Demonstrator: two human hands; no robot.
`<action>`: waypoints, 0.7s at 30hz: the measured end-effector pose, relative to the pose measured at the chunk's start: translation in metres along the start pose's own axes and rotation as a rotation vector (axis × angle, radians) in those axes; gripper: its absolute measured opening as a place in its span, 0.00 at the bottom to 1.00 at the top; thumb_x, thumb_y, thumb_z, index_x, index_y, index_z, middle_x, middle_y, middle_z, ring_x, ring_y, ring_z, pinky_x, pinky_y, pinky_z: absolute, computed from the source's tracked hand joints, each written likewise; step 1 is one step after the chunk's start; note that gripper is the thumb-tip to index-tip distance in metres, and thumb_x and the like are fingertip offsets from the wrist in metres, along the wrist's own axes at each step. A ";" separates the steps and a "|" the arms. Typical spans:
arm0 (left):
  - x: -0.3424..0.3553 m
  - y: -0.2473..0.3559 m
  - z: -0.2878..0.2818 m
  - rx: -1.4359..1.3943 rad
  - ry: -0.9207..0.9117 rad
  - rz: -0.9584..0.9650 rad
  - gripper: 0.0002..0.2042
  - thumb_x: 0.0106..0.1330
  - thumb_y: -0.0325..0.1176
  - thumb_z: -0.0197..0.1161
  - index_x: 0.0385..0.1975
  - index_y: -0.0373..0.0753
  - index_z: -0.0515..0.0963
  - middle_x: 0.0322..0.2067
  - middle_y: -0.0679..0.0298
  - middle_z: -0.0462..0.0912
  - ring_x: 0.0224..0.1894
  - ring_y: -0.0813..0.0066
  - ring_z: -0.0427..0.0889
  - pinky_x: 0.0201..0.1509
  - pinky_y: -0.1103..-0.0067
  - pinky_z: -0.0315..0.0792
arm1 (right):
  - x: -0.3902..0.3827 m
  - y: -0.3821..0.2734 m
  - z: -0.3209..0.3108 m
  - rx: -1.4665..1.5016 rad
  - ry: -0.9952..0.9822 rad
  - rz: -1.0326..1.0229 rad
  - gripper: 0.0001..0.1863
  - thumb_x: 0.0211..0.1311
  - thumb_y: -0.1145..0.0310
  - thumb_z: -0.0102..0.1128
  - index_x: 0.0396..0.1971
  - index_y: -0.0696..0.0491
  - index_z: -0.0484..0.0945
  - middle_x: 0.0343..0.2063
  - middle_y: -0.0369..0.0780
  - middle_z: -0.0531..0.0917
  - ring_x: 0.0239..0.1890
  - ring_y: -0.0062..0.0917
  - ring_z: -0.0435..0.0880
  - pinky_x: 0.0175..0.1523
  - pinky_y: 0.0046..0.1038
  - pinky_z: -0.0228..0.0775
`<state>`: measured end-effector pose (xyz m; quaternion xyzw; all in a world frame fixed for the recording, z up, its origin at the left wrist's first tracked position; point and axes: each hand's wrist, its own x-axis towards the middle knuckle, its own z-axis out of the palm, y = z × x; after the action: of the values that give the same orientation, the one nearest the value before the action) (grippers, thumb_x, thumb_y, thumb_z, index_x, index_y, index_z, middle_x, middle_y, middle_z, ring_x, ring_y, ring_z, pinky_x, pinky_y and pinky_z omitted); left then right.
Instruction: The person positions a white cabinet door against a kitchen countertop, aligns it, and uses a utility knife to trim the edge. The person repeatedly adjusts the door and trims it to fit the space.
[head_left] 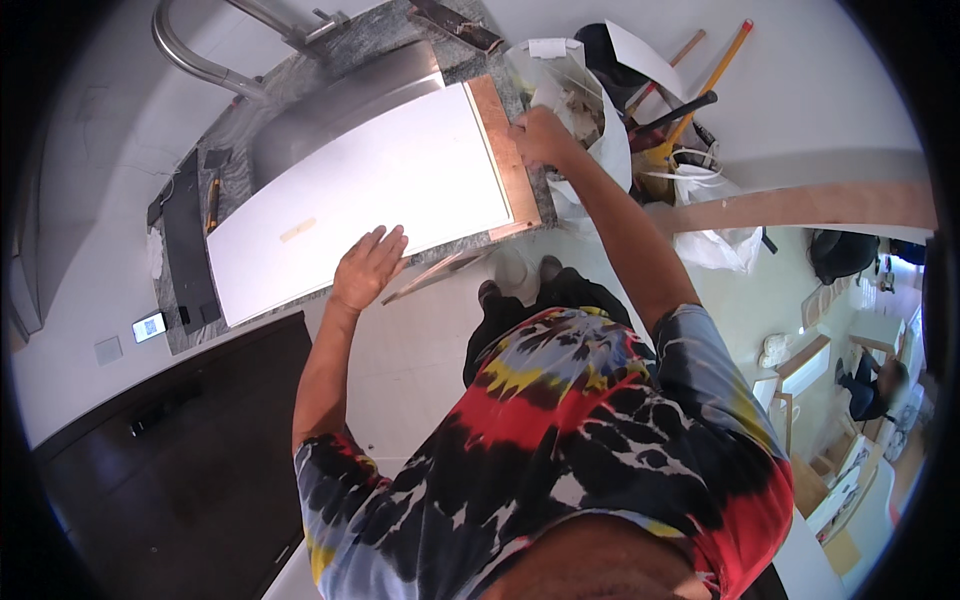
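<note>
A long white panel (375, 170) lies across the grey stone counter (230, 130), partly over a metal sink (345, 115). My left hand (370, 265) rests on its near edge, palm down with the fingers stretched out. A small beige strip (298, 230) is on the panel's face. Along the right end runs a bare wooden board (510, 165). Over that board's outer edge my right hand (545, 138) is closed, fingers curled; whatever they hold, if anything, is hidden.
A curved metal faucet (195, 60) rises at the far left. Right of the counter stand an open white bag (610, 150) with debris and long-handled tools (715, 75). A phone (149, 327) lies at the left. Another person (875, 385) sits far off at right.
</note>
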<state>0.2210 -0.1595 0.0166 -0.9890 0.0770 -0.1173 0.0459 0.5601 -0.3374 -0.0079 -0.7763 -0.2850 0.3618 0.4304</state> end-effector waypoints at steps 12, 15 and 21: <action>-0.010 -0.008 -0.001 -0.016 -0.064 0.056 0.17 0.62 0.38 0.67 0.48 0.39 0.80 0.49 0.60 0.83 0.52 0.62 0.82 0.53 0.70 0.80 | 0.014 0.014 0.018 -0.466 0.265 -0.252 0.19 0.61 0.62 0.60 0.27 0.67 0.80 0.20 0.55 0.81 0.23 0.43 0.84 0.35 0.39 0.77; -0.013 0.002 -0.011 -0.103 -0.019 -0.076 0.18 0.63 0.39 0.66 0.50 0.40 0.79 0.43 0.59 0.85 0.46 0.64 0.85 0.51 0.71 0.80 | -0.004 0.001 0.019 -0.527 0.418 -0.274 0.15 0.60 0.62 0.60 0.30 0.62 0.79 0.26 0.54 0.81 0.34 0.51 0.82 0.41 0.47 0.73; -0.018 -0.003 -0.044 0.038 0.181 -0.443 0.16 0.63 0.37 0.66 0.50 0.43 0.80 0.35 0.63 0.87 0.33 0.68 0.86 0.42 0.76 0.81 | -0.064 -0.031 0.020 -0.256 0.345 -0.361 0.11 0.64 0.66 0.61 0.34 0.59 0.77 0.19 0.40 0.77 0.20 0.28 0.77 0.29 0.30 0.68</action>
<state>0.1938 -0.1565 0.0554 -0.9663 -0.1402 -0.2139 0.0305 0.5033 -0.3622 0.0324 -0.8111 -0.3847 0.1028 0.4284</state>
